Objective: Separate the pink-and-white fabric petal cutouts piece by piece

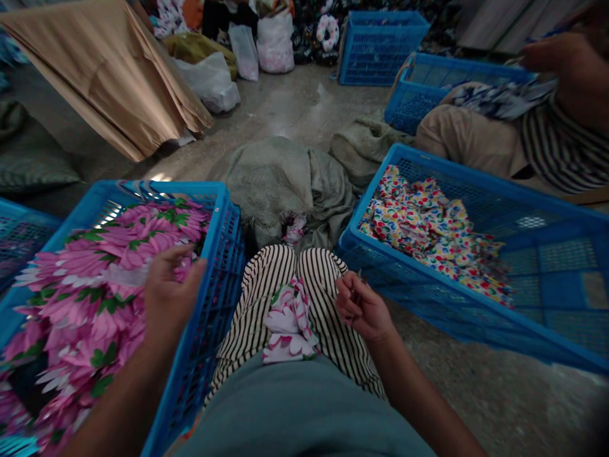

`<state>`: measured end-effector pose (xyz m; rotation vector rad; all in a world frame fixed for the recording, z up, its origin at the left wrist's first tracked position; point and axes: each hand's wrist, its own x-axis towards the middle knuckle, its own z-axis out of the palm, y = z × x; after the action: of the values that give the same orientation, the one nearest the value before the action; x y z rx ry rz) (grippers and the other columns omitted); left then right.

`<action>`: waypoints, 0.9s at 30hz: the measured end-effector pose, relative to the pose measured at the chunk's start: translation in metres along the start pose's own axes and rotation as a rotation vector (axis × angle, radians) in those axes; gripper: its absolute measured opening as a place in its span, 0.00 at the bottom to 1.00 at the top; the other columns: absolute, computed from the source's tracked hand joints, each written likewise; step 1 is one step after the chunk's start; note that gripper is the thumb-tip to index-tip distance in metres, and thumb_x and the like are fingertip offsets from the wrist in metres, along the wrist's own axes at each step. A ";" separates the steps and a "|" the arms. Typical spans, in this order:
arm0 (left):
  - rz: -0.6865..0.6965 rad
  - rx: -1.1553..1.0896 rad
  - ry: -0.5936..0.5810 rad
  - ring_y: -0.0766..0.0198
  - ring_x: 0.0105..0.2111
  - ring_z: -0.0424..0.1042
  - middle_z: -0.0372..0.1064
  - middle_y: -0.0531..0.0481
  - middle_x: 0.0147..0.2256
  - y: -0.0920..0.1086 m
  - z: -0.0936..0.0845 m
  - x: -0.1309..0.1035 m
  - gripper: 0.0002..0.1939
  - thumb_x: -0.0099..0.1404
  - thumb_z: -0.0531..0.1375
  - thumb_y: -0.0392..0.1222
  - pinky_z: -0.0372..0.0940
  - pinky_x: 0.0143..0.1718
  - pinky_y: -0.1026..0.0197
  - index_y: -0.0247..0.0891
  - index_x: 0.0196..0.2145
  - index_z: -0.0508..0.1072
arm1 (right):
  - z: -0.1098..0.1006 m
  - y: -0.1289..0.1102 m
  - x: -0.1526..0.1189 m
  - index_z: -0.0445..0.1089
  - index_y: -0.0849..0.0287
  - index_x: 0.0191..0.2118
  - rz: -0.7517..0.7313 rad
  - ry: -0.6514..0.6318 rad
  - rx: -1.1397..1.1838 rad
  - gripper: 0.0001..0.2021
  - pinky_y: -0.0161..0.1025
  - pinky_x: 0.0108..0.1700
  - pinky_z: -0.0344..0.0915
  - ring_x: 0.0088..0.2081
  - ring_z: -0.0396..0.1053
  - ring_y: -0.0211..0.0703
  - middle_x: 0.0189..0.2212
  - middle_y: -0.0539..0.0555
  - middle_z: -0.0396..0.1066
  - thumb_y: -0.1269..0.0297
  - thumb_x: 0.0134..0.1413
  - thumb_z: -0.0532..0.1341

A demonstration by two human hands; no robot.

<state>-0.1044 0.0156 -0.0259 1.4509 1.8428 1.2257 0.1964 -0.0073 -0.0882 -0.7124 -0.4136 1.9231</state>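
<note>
My left hand (170, 289) is over the blue crate (219, 197) on the left, close to its right rim, with thumb and fingers apart. Under and beside it lies a heap of pink fabric flower pieces (114, 266) with green leaf shapes. My right hand (360, 304) is closed above my right knee; a small dark tip shows at its fingers, too small to name. Between the hands, a few pink-and-white petal-shaped fabric pieces (290, 320) rest on my striped lap.
At right, a long blue crate (476, 279) holds colourful printed fabric pieces (428, 225). Grey-green sacks (285, 184) lie before my knees. A person in beige trousers (469, 136) sits at the upper right. Tan cloth (104, 70) drapes at upper left; plastic bags (276, 41) stand at the back.
</note>
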 end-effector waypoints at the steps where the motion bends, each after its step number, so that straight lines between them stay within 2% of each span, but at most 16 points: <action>1: 0.118 0.077 -0.091 0.58 0.41 0.64 0.67 0.50 0.37 0.002 0.015 -0.012 0.09 0.53 0.59 0.40 0.58 0.44 0.54 0.41 0.34 0.68 | 0.002 0.001 0.002 0.58 0.58 0.25 0.003 0.001 -0.006 0.10 0.26 0.13 0.41 0.11 0.36 0.24 0.20 0.42 0.56 0.59 0.51 0.56; 3: 0.293 0.098 -0.444 0.60 0.38 0.65 0.68 0.48 0.33 0.008 0.045 -0.031 0.03 0.55 0.57 0.39 0.58 0.42 0.56 0.39 0.29 0.68 | 0.005 0.004 0.005 0.58 0.59 0.25 0.014 0.004 -0.027 0.10 0.26 0.13 0.41 0.12 0.36 0.24 0.20 0.42 0.57 0.60 0.52 0.56; 4: 0.351 0.128 -0.563 0.61 0.36 0.65 0.68 0.48 0.32 0.011 0.056 -0.037 0.03 0.56 0.56 0.39 0.58 0.41 0.57 0.39 0.28 0.68 | 0.006 0.005 0.005 0.57 0.59 0.25 0.018 0.010 -0.038 0.10 0.26 0.13 0.41 0.12 0.37 0.24 0.20 0.42 0.57 0.60 0.52 0.56; 6: 0.410 0.192 -0.679 0.61 0.33 0.64 0.67 0.48 0.29 0.013 0.071 -0.044 0.04 0.56 0.56 0.42 0.56 0.37 0.58 0.39 0.28 0.68 | 0.005 0.006 0.004 0.57 0.59 0.25 0.025 0.030 -0.056 0.10 0.26 0.13 0.41 0.12 0.37 0.24 0.19 0.42 0.57 0.60 0.52 0.56; 11: 0.286 0.375 -0.661 0.60 0.30 0.62 0.63 0.49 0.27 -0.001 0.081 -0.040 0.08 0.54 0.57 0.46 0.54 0.31 0.60 0.38 0.27 0.67 | -0.002 0.006 -0.001 0.57 0.59 0.25 0.025 0.075 -0.031 0.10 0.25 0.13 0.41 0.12 0.36 0.23 0.19 0.42 0.57 0.61 0.51 0.56; 14: 0.254 0.383 -0.712 0.62 0.28 0.61 0.60 0.52 0.24 -0.010 0.086 -0.038 0.07 0.55 0.55 0.41 0.53 0.30 0.62 0.38 0.21 0.64 | 0.000 0.008 0.001 0.56 0.59 0.25 0.023 0.078 -0.008 0.09 0.25 0.13 0.41 0.12 0.37 0.23 0.19 0.42 0.57 0.62 0.50 0.57; 16: 0.255 0.370 -0.684 0.62 0.29 0.60 0.60 0.51 0.25 -0.012 0.090 -0.039 0.07 0.57 0.52 0.37 0.53 0.31 0.62 0.38 0.22 0.63 | 0.002 0.009 0.002 0.56 0.59 0.25 0.029 0.068 -0.007 0.09 0.25 0.13 0.40 0.12 0.37 0.24 0.18 0.42 0.57 0.63 0.51 0.57; 18: 0.256 0.359 -0.641 0.62 0.31 0.60 0.60 0.50 0.27 -0.011 0.093 -0.039 0.07 0.58 0.49 0.37 0.54 0.33 0.61 0.38 0.25 0.63 | 0.003 0.010 0.004 0.56 0.59 0.25 0.035 0.066 -0.020 0.09 0.26 0.13 0.41 0.12 0.37 0.24 0.18 0.42 0.57 0.63 0.51 0.57; 21: 0.261 0.333 -0.622 0.61 0.31 0.60 0.60 0.50 0.28 -0.012 0.098 -0.036 0.02 0.55 0.54 0.37 0.54 0.34 0.60 0.38 0.26 0.65 | 0.003 0.011 0.006 0.55 0.58 0.24 0.039 0.074 -0.037 0.10 0.26 0.13 0.41 0.11 0.37 0.25 0.17 0.42 0.57 0.62 0.50 0.57; 24: 0.271 0.293 -0.620 0.62 0.30 0.60 0.59 0.52 0.25 -0.009 0.102 -0.030 0.06 0.54 0.55 0.36 0.55 0.33 0.61 0.38 0.20 0.63 | 0.003 0.012 0.006 0.55 0.59 0.24 0.036 0.076 -0.059 0.11 0.26 0.13 0.41 0.11 0.38 0.24 0.17 0.42 0.57 0.62 0.49 0.58; 27: 0.265 0.221 -0.576 0.64 0.31 0.60 0.60 0.51 0.26 0.005 0.096 -0.021 0.10 0.58 0.50 0.36 0.55 0.34 0.62 0.37 0.21 0.64 | 0.009 0.013 0.004 0.57 0.59 0.23 -0.015 0.094 -0.149 0.11 0.26 0.12 0.41 0.11 0.40 0.24 0.17 0.43 0.58 0.60 0.49 0.57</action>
<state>-0.0174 0.0289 -0.0701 1.9660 1.4493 0.6150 0.1806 -0.0092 -0.0899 -0.8904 -0.5060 1.8498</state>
